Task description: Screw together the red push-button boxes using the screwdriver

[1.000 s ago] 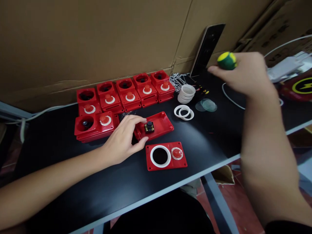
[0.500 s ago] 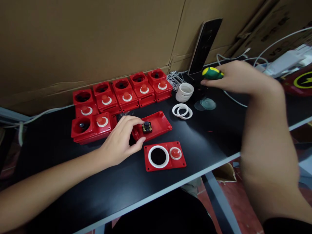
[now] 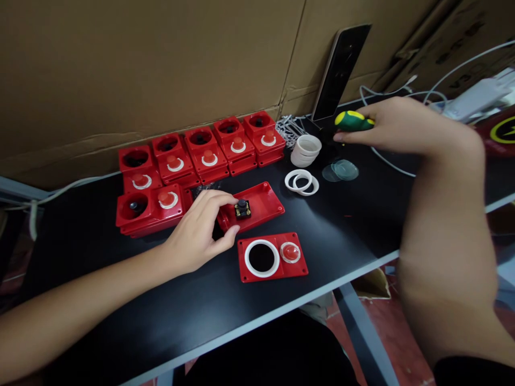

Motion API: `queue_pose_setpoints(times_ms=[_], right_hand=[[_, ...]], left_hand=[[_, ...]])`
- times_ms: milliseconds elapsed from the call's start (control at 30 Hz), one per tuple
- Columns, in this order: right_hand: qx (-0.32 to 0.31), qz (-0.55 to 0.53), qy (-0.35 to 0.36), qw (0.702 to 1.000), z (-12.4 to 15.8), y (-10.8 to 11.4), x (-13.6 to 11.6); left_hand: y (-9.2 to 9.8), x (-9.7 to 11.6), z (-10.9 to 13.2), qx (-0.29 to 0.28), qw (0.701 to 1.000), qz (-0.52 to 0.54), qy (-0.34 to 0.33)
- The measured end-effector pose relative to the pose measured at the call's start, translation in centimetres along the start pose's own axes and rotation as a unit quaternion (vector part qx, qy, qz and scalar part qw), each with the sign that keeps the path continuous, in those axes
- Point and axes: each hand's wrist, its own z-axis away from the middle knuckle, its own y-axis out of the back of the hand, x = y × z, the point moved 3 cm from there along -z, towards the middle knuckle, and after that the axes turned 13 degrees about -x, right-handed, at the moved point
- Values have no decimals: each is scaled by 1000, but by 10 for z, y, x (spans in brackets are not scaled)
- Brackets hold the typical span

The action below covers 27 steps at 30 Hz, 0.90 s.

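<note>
My left hand (image 3: 201, 230) is curled round the left end of an open red plastic box (image 3: 263, 206), its thumb at the near side and its fingertips by a black switch (image 3: 242, 209) mounted inside. Just in front of that box lies a red cover (image 3: 281, 271) with a white ring round a black hole and a red button under a clear cap. At the back right, my right hand (image 3: 390, 126) is closed round a green and yellow screwdriver (image 3: 352, 121). Its shaft is hidden, and dark small parts below the hand cannot be made out.
Several red button boxes (image 3: 207, 169) stand in rows at the back left. White rings are stacked (image 3: 306, 153) and two loose white rings (image 3: 301, 183) lie nearer. Clear discs (image 3: 344, 170), long screws (image 3: 290, 130), a dark upright panel (image 3: 341, 72) and white cables (image 3: 390, 166) are nearby.
My right hand, with the screwdriver, has shifted slightly right. My left hand and the red box under it have stayed put.
</note>
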Motion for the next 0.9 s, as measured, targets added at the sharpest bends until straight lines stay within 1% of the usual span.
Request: queue_pose_setpoints(times_ms=[133, 233, 400, 500, 567, 633, 700, 733, 833, 900], right_hand=[[-15, -9, -4, 1000, 0, 0, 1], [-4, -35, 8, 999, 0, 1, 5], [68, -50, 0, 996, 3, 8, 4], [119, -65, 3, 991, 8, 12, -4], [160, -74, 21, 984, 14, 12, -14], [201, -88, 76, 973, 22, 8, -26], [219, -116, 168, 954, 31, -1, -42], [226, -131, 220, 940, 36, -6, -50], [261, -186, 357, 877, 53, -21, -71], [262, -248, 411, 837, 60, -29, -79]], left_hand=[[0, 0, 0, 0, 1000, -6, -3], [0, 1, 0, -1, 1000, -9, -3], [0, 1, 0, -1, 1000, -7, -5], [-1, 0, 1, 1, 1000, -4, -4], [-2, 0, 1, 2, 1000, -1, -5], [-2, 0, 1, 1, 1000, 2, -7], [-3, 0, 2, -1, 1000, 6, -8], [-3, 0, 2, -3, 1000, 8, -8], [-3, -1, 2, -15, 1000, 15, -7], [-4, 0, 2, -20, 1000, 16, -10]])
